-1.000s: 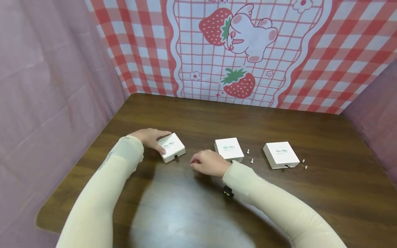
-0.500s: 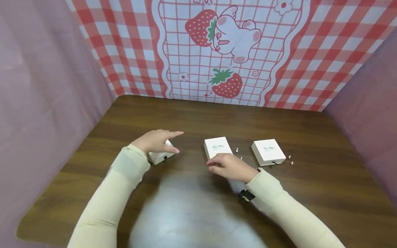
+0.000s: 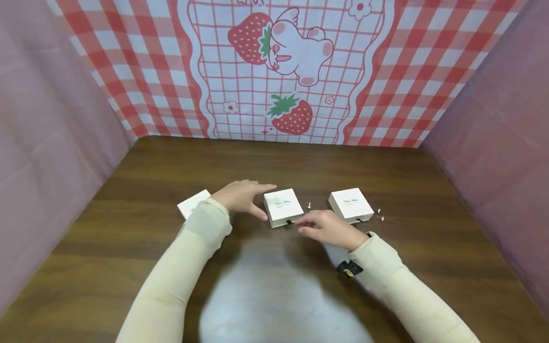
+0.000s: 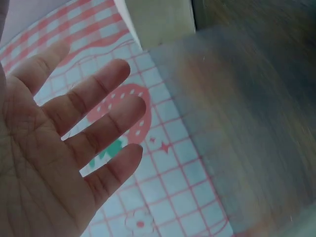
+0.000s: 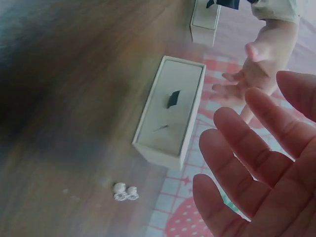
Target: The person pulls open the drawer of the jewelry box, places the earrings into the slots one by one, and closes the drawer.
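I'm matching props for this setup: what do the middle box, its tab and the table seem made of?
Middle box: probably stiff cardboard, smooth and white, given its crisp edges and printed top.
Tab: perhaps ribbon, as it's a small dark strip; too blurred to judge its finish.
Table: wood or wood-look laminate, brown with grain-like streaks; the broad pale glare suggests some sheen.

Showed the left hand (image 4: 44,153) with spread fingers (image 4: 106,124) before a checked cloth (image 4: 170,180) printed with a strawberry (image 4: 140,126); caught a pale box (image 4: 163,22) at the top edge, beside the blurred brown bench (image 4: 242,123).
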`<act>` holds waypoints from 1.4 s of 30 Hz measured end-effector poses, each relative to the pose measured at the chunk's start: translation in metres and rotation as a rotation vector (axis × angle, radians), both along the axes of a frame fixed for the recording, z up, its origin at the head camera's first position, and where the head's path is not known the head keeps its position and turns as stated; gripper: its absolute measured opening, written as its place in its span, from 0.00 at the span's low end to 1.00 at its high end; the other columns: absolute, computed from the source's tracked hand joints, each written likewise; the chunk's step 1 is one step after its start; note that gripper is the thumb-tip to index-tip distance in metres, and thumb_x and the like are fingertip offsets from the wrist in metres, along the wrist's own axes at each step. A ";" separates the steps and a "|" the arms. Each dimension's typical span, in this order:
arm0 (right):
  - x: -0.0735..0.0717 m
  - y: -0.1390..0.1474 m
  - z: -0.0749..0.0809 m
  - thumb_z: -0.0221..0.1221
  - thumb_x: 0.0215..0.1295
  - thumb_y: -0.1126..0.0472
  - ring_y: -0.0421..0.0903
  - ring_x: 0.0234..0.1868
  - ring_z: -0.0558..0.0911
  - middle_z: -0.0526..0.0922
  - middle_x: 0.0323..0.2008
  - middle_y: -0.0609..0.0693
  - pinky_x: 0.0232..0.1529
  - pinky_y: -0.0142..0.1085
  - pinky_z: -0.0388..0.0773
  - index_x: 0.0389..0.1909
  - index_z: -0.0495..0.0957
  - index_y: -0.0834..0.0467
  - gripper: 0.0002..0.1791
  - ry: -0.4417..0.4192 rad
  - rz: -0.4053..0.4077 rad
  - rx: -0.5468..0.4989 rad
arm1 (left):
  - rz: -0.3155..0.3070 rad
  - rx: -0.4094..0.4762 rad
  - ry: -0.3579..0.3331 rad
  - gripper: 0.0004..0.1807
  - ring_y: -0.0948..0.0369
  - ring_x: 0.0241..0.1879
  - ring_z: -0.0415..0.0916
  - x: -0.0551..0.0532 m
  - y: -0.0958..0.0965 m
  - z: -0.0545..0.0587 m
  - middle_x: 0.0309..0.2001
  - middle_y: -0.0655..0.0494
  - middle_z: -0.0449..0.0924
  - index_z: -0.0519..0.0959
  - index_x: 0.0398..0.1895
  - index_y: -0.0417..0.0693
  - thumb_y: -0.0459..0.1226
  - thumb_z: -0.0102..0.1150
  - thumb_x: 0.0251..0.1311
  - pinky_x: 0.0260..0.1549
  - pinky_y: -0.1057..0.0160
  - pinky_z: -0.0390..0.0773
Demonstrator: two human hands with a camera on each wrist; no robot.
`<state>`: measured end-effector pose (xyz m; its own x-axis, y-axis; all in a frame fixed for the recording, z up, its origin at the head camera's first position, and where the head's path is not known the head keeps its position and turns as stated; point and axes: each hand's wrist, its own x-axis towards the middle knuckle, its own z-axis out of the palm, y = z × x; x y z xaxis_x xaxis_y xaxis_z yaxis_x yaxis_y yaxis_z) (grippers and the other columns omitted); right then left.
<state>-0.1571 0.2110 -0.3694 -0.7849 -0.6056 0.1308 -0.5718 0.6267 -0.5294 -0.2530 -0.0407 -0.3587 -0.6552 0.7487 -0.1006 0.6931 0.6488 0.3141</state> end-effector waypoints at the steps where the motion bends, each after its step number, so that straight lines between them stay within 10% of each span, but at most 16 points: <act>1: 0.000 0.001 -0.001 0.59 0.64 0.64 0.45 0.39 0.82 0.85 0.39 0.55 0.40 0.37 0.78 0.43 0.82 0.66 0.11 -0.022 -0.008 -0.006 | -0.004 -0.011 0.012 0.48 0.48 0.58 0.70 -0.002 0.003 -0.001 0.62 0.46 0.72 0.64 0.71 0.52 0.55 0.72 0.46 0.56 0.48 0.69; 6: -0.003 0.007 -0.005 0.57 0.65 0.64 0.42 0.34 0.80 0.85 0.35 0.54 0.36 0.36 0.77 0.42 0.82 0.68 0.12 -0.176 -0.055 -0.050 | -0.021 -0.094 0.045 0.50 0.51 0.53 0.73 -0.011 0.019 -0.002 0.56 0.46 0.75 0.64 0.71 0.54 0.57 0.73 0.42 0.50 0.51 0.72; 12: -0.010 0.002 -0.018 0.55 0.65 0.62 0.37 0.15 0.70 0.77 0.17 0.46 0.16 0.29 0.67 0.32 0.82 0.69 0.13 -0.525 -0.326 -0.196 | -0.036 -0.246 0.069 0.54 0.51 0.54 0.71 -0.024 0.035 -0.002 0.57 0.47 0.74 0.62 0.72 0.58 0.62 0.71 0.40 0.49 0.52 0.72; 20: -0.020 -0.020 -0.037 0.55 0.66 0.61 0.34 0.09 0.62 0.75 0.11 0.44 0.12 0.26 0.59 0.32 0.80 0.71 0.14 -0.758 -0.497 -0.371 | -0.037 -0.401 0.082 0.56 0.54 0.54 0.67 -0.033 0.040 -0.009 0.57 0.50 0.72 0.56 0.74 0.69 0.66 0.69 0.39 0.50 0.54 0.70; 42: -0.029 -0.034 -0.048 0.56 0.64 0.67 0.34 0.07 0.62 0.73 0.10 0.46 0.09 0.24 0.61 0.26 0.78 0.66 0.09 -0.784 -0.609 -0.483 | -0.020 -0.394 -0.010 0.56 0.55 0.55 0.71 -0.038 0.043 -0.010 0.64 0.51 0.70 0.49 0.75 0.74 0.69 0.65 0.40 0.46 0.57 0.71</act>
<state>-0.1863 0.1770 -0.4172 -0.9035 -0.1085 -0.4146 0.3634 0.3189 -0.8754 -0.2913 0.0022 -0.3685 -0.6386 0.6637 -0.3895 0.7047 0.7077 0.0504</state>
